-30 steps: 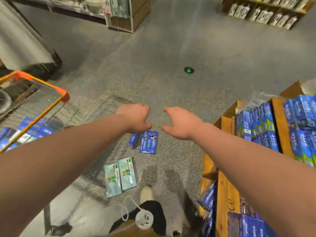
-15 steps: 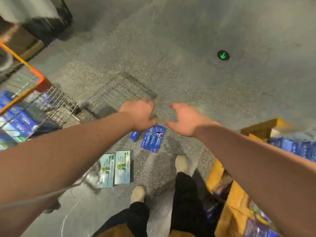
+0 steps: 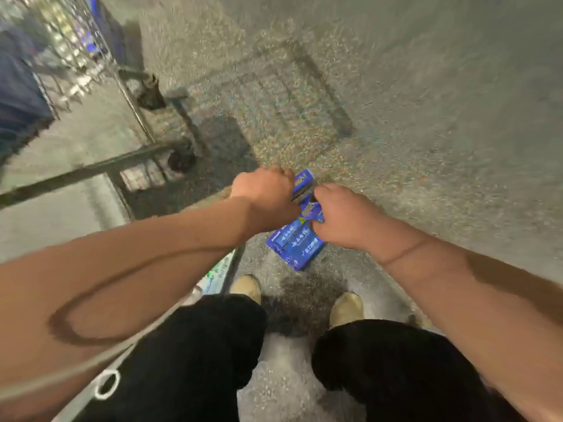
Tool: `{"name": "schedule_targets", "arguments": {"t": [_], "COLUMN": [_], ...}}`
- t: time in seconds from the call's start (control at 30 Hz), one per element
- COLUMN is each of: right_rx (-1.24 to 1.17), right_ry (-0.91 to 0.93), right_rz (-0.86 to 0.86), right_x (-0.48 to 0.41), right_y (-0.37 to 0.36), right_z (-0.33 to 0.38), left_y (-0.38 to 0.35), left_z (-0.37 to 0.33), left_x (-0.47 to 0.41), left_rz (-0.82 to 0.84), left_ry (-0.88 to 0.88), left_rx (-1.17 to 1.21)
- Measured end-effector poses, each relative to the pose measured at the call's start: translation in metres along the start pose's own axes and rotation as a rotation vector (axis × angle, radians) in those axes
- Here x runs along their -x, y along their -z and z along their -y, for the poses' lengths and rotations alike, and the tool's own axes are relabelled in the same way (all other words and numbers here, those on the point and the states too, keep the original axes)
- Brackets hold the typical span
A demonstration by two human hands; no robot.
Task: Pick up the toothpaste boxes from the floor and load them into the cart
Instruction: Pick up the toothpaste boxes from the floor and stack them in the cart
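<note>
Left hand (image 3: 263, 193) and right hand (image 3: 341, 214) on blue toothpaste boxes (image 3: 294, 243), speckled floor (image 3: 426, 147), cart (image 3: 91, 56) at left

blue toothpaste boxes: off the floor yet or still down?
Cannot tell for sure. The blue boxes lie low by the shoes, both hands closed on their far end; the left hand and right hand hide any contact.

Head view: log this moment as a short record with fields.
left hand: closed over the small blue toothpaste box
right hand: gripping the flat blue toothpaste boxes
boxes off floor: cannot tell
cart: wire frame on the person's left, blurred
pale green boxes: mostly hidden under the left forearm
feet: shoes just behind the boxes
</note>
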State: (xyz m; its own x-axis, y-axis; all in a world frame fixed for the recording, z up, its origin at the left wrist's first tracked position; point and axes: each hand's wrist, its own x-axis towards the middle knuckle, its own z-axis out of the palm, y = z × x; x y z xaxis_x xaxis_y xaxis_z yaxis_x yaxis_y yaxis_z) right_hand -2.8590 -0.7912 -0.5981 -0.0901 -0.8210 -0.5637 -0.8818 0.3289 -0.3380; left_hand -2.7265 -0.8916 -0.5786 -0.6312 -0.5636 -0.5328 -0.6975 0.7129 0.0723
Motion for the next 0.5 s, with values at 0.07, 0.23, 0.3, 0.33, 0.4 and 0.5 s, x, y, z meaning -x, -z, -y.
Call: {"name": "schedule_targets", "arguments": {"t": [0.07,0.23,0.3,0.33,0.4,0.5], "right_rx": [0.051,0.178,0.229,0.253,0.286,0.295], "right_ry": [0.012,0.051,0.063,0.068,0.070,0.052], "right_rz": [0.049,0.141,0.141,0.142,0.153,0.131], "right_x": [-0.038,-0.126,-0.155,-0.168,-0.190,-0.214], "right_y": [-0.038,-0.116,-0.140,-0.150,-0.168,-0.192], "right_z": [-0.016,-0.048,-0.058,-0.063,-0.072,-0.088], "left_y": [-0.043,-0.132,-0.159,-0.170,-0.190,-0.209], "left_z": [0.009,0.038,0.048,0.052,0.056,0.054], "left_x": [-0.032,-0.105,-0.130,-0.141,-0.159,-0.177], "left_rz": [-0.001,-0.023,-0.031,-0.038,-0.049,-0.021], "left_ry": [0.041,0.121,0.129,0.124,0.113,0.108], "left_rx": [0.022,0.033,0.015,0.000,-0.011,-0.012]}}
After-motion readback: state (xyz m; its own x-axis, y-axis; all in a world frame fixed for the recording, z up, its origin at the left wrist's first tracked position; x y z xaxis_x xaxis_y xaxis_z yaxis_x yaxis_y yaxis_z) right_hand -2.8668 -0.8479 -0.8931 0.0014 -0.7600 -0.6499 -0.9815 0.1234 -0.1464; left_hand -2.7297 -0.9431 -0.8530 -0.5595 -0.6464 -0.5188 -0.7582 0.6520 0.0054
